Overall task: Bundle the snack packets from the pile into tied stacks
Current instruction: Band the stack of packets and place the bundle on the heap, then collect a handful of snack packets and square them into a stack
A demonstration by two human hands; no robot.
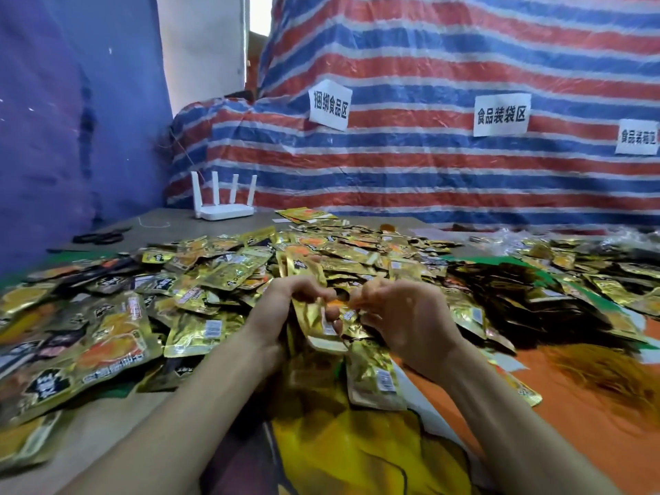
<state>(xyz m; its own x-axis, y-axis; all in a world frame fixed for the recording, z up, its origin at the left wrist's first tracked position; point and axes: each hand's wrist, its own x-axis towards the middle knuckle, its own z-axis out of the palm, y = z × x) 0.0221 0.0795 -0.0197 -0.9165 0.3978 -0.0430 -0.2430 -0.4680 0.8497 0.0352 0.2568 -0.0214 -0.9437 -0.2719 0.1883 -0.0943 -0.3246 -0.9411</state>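
The left fingers [308, 286] curl round a small stack [319, 328] of gold packets, holding it on edge, probably to keep it square. The right fingers [362, 299] pinch its top, perhaps for tying, though I see no tie. The foil is shiny, crinkled and barcoded. The loose pile [221, 266] sprawls across the table [107, 419] behind.

Your left hand [282, 312] curls over the stack of packets [314, 321] and hides its top edge. Your right hand [410, 323] is blurred, so you cannot tell whether its fingertips pinch anything (only an orange fleck shows there). The rightmost sign [637, 136] is cut by the frame's edge, and the far-left packets [43, 384] smear past reading.
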